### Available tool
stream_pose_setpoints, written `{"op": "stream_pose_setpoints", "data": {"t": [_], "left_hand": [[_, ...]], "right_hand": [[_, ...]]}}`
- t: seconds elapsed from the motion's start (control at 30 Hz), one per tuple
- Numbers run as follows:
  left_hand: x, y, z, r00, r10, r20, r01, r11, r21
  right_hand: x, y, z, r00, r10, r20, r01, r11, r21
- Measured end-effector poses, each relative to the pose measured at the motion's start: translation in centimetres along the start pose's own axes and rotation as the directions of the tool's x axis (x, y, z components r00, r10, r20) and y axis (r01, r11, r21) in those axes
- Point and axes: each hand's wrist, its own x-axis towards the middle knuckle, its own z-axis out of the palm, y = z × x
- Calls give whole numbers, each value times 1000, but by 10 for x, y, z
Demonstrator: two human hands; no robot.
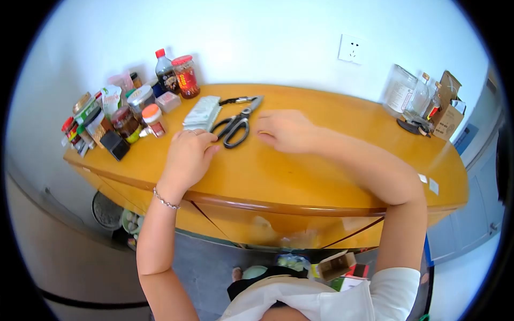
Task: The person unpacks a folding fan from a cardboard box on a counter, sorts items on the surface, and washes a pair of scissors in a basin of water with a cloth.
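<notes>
My left hand (190,155) rests at the near edge of a stack of pale packets (201,112), its fingers bent together near the handles of black-handled scissors (234,126). Whether it grips a packet is hidden. To the right of the scissors, my right hand (284,131) hovers over or touches the wooden cabinet top (300,182), blurred, with its fingers curled inward. What it holds, if anything, cannot be made out. The scissors lie between the two hands, blades pointing away, beside a small black item (235,100).
Jars and bottles crowd the left end, including a red-lidded jar (186,77), a dark bottle (166,72) and an orange-lidded bottle (154,120). Glass bottles (420,96), black tape (413,127) and a cardboard box (448,120) stand at the right end.
</notes>
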Motion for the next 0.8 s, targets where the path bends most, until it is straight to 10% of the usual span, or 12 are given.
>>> {"op": "stream_pose_setpoints", "data": {"t": [0.13,0.37,0.6,0.8], "left_hand": [[2,-45,-14,997,73,25,-72,997,-31],[14,-74,-12,968,244,-55,-249,960,-129],[18,-56,-14,946,308,-97,-322,920,-222],[16,-11,-15,962,255,-99,-273,910,-313]], "right_hand": [[67,-46,26,901,434,-16,-434,900,-49],[90,-47,39,707,707,12,-691,695,-200],[28,-42,-3,622,773,122,-764,634,-118],[-35,-53,-17,771,613,-174,-634,763,-127]]}}
